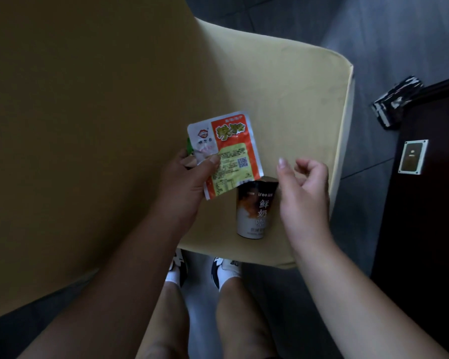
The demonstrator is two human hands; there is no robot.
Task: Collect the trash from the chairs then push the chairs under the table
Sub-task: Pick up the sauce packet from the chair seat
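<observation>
Dark floor, 1 yellow chair seat (283, 99). The left hand (184, 185) pinches a snack wrapper (228, 151). The right hand (303, 193), fingers loosely curled and empty, hovers just at 3 o'clock of an upright drink cup (254, 208), so it is nearer. Another wrapper (394, 102) lies on the floor at 2 o'clock.

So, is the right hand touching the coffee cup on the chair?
Cannot tell. In the head view the right hand overlaps the coffee cup rim, fingers curled, but contact or gap is hidden.

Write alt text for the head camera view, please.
The left hand pinches an orange snack wrapper above a yellow chair seat. The right hand hovers, fingers curled, beside a coffee cup standing there.
</observation>
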